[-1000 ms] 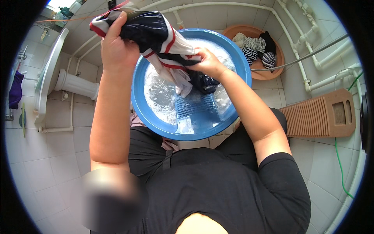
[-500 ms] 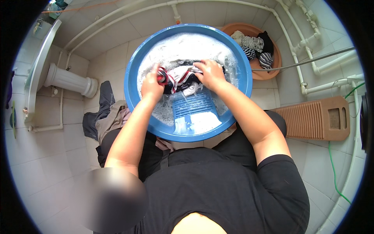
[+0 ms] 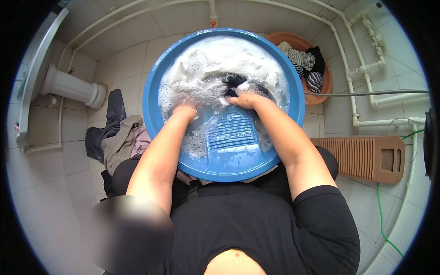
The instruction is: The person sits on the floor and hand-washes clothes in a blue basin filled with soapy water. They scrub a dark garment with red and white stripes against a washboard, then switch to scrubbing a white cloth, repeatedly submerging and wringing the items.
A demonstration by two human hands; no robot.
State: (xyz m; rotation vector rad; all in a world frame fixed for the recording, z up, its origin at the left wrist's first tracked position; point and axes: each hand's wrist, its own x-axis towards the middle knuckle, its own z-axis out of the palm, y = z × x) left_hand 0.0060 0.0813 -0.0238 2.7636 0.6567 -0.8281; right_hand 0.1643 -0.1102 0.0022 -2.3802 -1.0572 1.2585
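Left hand (image 3: 184,111): fingers sunk in sudsy water (image 3: 195,144), left half of blue tub (image 3: 151,91); can't tell if gripping. Right hand (image 3: 247,101): thumb side showing, other fingers hidden, right of tub centre; grip can't be told either. Dark garment (image 3: 235,81) half-submerged in tub, just beyond right hand. Ribbed blue washboard (image 3: 233,130) slopes along tub's near side. Outside: clothes pile (image 3: 120,142) on floor (image 3: 123,78) left of tub; orange basin (image 3: 327,82) with striped clothes (image 3: 314,81) beyond tub's right rim; brown washboard (image 3: 353,156) right of tub, near side.
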